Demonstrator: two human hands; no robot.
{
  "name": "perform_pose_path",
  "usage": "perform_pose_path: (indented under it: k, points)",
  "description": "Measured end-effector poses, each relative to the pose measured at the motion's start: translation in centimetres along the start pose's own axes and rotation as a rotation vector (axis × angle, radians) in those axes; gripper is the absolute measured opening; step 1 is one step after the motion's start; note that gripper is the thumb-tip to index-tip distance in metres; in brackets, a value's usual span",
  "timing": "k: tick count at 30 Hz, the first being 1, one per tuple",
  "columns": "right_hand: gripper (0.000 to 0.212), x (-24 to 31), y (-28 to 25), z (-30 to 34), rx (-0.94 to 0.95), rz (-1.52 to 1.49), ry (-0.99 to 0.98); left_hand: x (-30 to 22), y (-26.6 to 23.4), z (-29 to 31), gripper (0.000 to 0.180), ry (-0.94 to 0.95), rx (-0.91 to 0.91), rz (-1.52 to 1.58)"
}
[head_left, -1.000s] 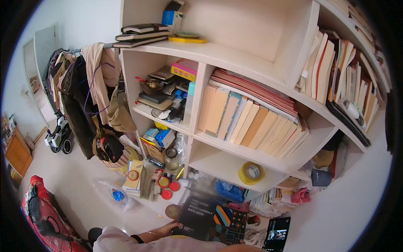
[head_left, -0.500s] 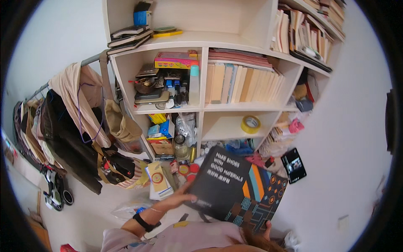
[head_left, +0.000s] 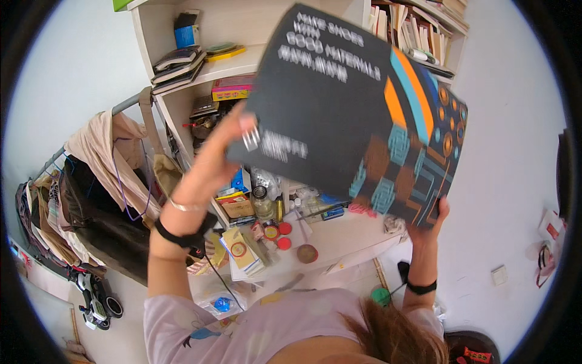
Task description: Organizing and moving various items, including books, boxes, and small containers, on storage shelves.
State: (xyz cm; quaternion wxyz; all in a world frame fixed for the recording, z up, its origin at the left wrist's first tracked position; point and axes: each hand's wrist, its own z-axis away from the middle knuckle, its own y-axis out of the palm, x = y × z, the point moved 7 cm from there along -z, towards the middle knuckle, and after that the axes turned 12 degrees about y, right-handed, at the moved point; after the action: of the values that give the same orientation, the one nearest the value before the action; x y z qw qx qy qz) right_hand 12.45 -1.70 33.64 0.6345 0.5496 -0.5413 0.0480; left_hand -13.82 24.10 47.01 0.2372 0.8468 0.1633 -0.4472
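A dark grey shoe box [head_left: 327, 115] with pale lettering and orange, blue and brown patterns is held up and tilted in front of the shelf unit. My left hand [head_left: 227, 142] grips its lower left corner, the thumb lying on the printed face. At the lower right edge my right hand [head_left: 431, 221] holds it too, with most of the fingers hidden. Much of the shelving is covered by the box, including the middle compartments. Below it, small red-lidded pots [head_left: 284, 235] and a glass jar [head_left: 261, 203] stand on the white desk surface [head_left: 354, 239].
Dark notebooks [head_left: 178, 64] lie stacked on an upper shelf at left. Clothes [head_left: 91, 194] hang from a rail beside the shelf unit [head_left: 142, 36]. Several books [head_left: 406, 27] fill a compartment at upper right. A pile of papers [head_left: 244, 250] lies near the desk's left end.
Both hands have lifted the shoe box up from low over the desk to shelf height. More of the desk top now shows, while the box covers the tape roll and the row of pale books.
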Motion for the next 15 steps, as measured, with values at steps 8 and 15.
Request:
perform_pose_path:
  k: [8, 15]
  points:
    - [0.082, 1.7, 16.7, -5.5, 0.184, -0.005, 0.408, -8.2, -5.1, -14.4, 0.072, -0.062, -0.080, -0.066]
    - [0.079, -1.9, 22.2, -6.7, 0.394, 0.302, 0.424, -4.5, -7.5, -22.9, 0.047, 0.374, -0.291, 0.016]
